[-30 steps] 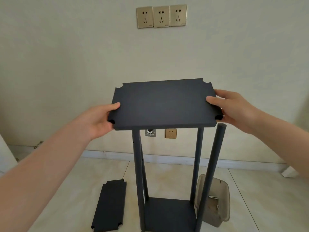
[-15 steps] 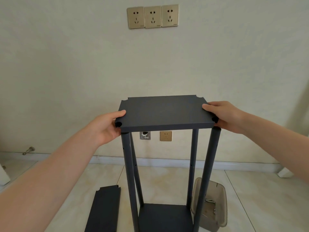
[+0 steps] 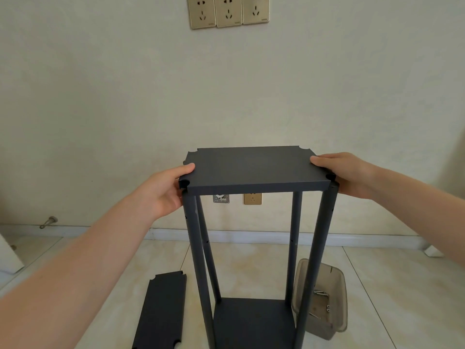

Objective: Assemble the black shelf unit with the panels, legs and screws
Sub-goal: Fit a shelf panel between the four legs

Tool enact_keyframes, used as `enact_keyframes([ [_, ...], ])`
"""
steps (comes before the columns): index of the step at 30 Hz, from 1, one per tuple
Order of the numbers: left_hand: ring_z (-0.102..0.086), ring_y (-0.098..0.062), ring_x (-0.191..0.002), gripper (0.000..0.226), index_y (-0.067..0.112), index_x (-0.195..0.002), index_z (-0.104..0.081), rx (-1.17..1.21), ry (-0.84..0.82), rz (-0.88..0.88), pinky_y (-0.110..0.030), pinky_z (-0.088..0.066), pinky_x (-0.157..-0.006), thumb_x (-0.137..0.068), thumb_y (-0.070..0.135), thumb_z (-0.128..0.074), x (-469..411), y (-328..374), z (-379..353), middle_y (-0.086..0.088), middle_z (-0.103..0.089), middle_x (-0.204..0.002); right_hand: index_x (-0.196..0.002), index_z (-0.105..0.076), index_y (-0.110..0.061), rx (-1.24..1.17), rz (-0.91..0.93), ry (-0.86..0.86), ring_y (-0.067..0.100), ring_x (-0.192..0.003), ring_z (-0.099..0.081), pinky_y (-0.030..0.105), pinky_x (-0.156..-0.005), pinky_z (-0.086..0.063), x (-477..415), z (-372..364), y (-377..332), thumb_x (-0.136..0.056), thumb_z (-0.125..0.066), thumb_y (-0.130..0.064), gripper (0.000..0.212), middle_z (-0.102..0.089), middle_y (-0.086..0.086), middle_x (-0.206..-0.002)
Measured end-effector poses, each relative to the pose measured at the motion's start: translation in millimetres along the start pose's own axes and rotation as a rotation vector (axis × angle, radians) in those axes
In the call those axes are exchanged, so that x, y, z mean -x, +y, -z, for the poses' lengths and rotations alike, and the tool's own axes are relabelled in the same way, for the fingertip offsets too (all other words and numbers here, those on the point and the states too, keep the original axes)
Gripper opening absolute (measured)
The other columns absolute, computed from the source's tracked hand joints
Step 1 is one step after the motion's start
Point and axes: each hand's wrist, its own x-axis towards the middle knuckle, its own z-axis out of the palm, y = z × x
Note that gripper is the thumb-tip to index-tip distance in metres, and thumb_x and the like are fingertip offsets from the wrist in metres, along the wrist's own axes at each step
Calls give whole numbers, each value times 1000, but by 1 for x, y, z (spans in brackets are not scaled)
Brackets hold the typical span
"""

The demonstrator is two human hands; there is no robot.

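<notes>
Lowered flat black rectangular panel point(image 3: 254, 167) onto dark tubular legs point(image 3: 198, 248).
Left hand point(image 3: 161, 191), right hand point(image 3: 352, 176) clamp its ends; next, seat notches point(image 3: 185, 183) beneath grip.

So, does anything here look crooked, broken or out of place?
Only one thing: the low wall fitting behind the legs is bare grey metal, as if its cover is missing, unlike the gold socket beside it. The top panel, held by the left hand and right hand, looks level.
</notes>
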Motion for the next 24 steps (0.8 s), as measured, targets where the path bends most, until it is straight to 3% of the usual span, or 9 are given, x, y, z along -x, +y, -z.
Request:
enact_keyframes([
  [3, -65, -21, -102, 36, 10, -129, -66, 4, -3, -10, -33, -51, -99, -93, 18, -67, 1, -1, 0, -6, -68, -128, -107, -68, -12, -15, -10, -5, 9, -61, -64, 22, -55, -52, -1, 1, 4, -98, -60, -24, 18, -70, -2, -81],
  [11, -67, -19, -106, 33, 12, -125, -68, 11, -12, -20, -31, -53, -95, -94, 20, -66, 4, -6, 0, -4, -70, -126, -110, -69, -12, -49, -6, 12, 11, -65, -63, 24, -55, -50, -4, 0, 7, -96, -62, -24, 20, -69, -1, -85],
  [15, -69, -18, -96, 30, 11, -121, -69, -13, 9, -26, -30, -57, -85, -93, 21, -68, 6, -5, 0, -4, -72, -119, -107, -68, -11, -56, -4, 15, 10, -62, -63, 24, -55, -49, -4, -1, 6, -95, -62, -24, 18, -69, -1, -81],
  [21, -69, -11, -65, 23, 13, -115, -68, -95, 23, -2, -23, -55, -54, -95, 24, -67, 8, -4, -2, 1, -70, -95, -103, -64, -5, -48, -47, 50, 15, -63, -58, 28, -56, -49, -4, -6, 7, -95, -64, -24, 20, -62, 4, -79],
  [24, -66, -9, -57, 19, 14, -110, -68, -109, 22, 13, -21, -53, -50, -95, 25, -66, 8, -4, -1, 2, -68, -88, -102, -63, -5, -66, -64, 56, 16, -64, -58, 29, -59, -51, -3, -6, 9, -95, -64, -23, 19, -61, 5, -79],
])
